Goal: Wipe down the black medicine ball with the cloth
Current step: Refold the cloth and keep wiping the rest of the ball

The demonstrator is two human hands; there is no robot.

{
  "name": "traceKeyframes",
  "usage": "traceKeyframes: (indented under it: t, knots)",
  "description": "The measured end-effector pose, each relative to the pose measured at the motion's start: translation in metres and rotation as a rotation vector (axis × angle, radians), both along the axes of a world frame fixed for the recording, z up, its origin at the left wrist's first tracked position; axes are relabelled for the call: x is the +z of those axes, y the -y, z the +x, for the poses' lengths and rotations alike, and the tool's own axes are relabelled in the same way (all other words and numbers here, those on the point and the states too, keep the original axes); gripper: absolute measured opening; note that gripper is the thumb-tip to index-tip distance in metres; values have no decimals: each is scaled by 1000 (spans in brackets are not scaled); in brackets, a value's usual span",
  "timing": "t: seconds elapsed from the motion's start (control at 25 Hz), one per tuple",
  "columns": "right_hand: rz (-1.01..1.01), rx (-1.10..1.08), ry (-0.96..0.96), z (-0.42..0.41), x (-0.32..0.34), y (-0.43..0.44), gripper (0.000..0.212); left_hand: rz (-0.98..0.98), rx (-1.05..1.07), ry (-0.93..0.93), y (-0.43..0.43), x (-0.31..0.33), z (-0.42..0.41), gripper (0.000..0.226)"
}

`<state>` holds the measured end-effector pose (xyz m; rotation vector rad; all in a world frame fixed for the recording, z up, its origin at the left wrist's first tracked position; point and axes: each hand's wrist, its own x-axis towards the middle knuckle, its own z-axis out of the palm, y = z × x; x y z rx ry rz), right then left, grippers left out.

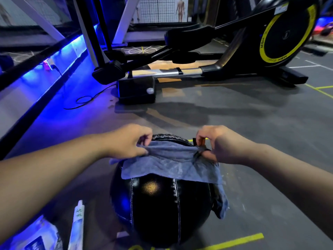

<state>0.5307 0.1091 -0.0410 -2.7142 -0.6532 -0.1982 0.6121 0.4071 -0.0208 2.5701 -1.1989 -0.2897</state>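
Here, the cloth (171, 163) is pinched along its far edge at two points: the fingers (144, 150) of the left hand (126, 143) are closed on the left corner, and those of the right hand (209, 145) are closed on the right corner, thumb against forefinger in each case. Between the two grips the edge is drawn fairly taut, which is judged to be a way of spreading the cloth flat before it is pressed down. The blue-grey cloth is draped over the top of the black medicine ball (158, 204), with its near edge lying across the upper face and a loose tail hanging down the ball's right side. The ball is found in the lower middle of the frame, resting on the grey gym floor (252, 123), its seams and glossy panels left uncovered below the cloth. Most of the surface is judged to be not yet wiped. At the lower left of the frame some white packaging (77, 222) is seen just beside the ball; what it holds cannot be told. Across the upper half of the frame an elliptical trainer (225, 51) with a yellow-ringed flywheel is stood well apart from the ball, and a blue light strip (59, 56) is run along the wall at the upper left.
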Motion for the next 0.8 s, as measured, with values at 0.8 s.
traceKeyframes:
  t: [0.8]
  knots:
    - [102,-230,-291,17,19,-15,19,-436,234,229,-33,94,4,21]
